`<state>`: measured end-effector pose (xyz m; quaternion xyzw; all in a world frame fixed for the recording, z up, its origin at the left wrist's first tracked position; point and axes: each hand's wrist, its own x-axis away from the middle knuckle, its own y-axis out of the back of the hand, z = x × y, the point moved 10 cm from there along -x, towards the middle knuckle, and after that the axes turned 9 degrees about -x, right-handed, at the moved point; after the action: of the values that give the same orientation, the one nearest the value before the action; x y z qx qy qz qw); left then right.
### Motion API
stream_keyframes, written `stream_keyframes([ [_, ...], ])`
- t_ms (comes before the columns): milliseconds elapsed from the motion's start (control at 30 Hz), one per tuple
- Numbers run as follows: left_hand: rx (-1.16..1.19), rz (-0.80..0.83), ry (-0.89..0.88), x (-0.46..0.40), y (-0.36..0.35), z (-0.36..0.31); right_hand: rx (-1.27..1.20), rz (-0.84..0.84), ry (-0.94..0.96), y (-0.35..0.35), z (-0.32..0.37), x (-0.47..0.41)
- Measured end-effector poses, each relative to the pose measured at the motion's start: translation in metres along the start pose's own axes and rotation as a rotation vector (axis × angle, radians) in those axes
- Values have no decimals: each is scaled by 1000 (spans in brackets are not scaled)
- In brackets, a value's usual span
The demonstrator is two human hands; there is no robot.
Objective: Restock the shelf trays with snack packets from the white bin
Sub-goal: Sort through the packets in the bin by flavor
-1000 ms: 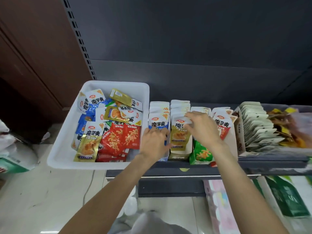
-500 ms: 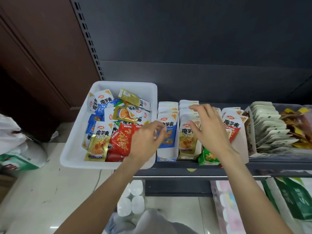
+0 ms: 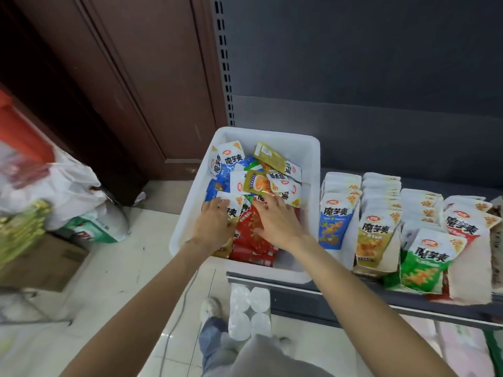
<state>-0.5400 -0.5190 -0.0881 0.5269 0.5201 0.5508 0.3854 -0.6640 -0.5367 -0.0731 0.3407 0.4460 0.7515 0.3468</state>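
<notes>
Both hands are inside the white bin (image 3: pixel 310 153), which sits at the left end of the shelf (image 3: pixel 353 291). The left hand (image 3: pixel 215 227) lies with fingers relaxed on a white-and-gold packet (image 3: pixel 234 210) near the bin's left wall; whether it has pinched it cannot be told. The right hand (image 3: pixel 277 221) rests flat and spread on the red packets (image 3: pixel 251 240) toward the bin's front edge. The shelf trays (image 3: pixel 378 227) stand just right of the bin, partly filled (rows upright). Judgement: the packets are light, soft, glossy film, likely slippery; a pinch at the sealed top edge should hold best.
</notes>
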Motion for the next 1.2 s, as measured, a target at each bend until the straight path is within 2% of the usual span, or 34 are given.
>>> stream_keyframes([
  [100,-183,80,9,-11,-17,-3,17,66,-83,-24,-10,-8],
  [200,-303,48,-31,-16,-14,-7,3,54,-84,-29,-14,-8],
  [333,-338,13,-85,-22,-12,-9,-36,41,-101,-28,-17,-8],
  [500,-425,90,-100,-38,-10,-8,-70,64,-120,-31,-20,-8],
  [600,-372,37,-125,-43,7,-12,-87,73,-120,-32,-21,-9],
  [667,-204,-36,-136,-39,19,-13,-99,87,-124,-34,-23,-10],
  [767,205,-97,-142,-27,40,-5,-207,72,-128,-30,-23,-7],
  [833,504,-120,-129,-16,59,2,-518,-89,-115,-6,-16,1],
  [933,940,-170,-119,10,94,-8,-1164,-262,-103,30,-5,30],
  [1000,1147,-192,-141,28,111,-28,-1352,-306,-46,45,-1,52],
  [1067,1267,-187,-173,44,123,-53,-1308,-416,42,69,-4,75],
  [1200,1388,-106,-316,71,134,-118,-860,-743,84,126,-44,135],
])
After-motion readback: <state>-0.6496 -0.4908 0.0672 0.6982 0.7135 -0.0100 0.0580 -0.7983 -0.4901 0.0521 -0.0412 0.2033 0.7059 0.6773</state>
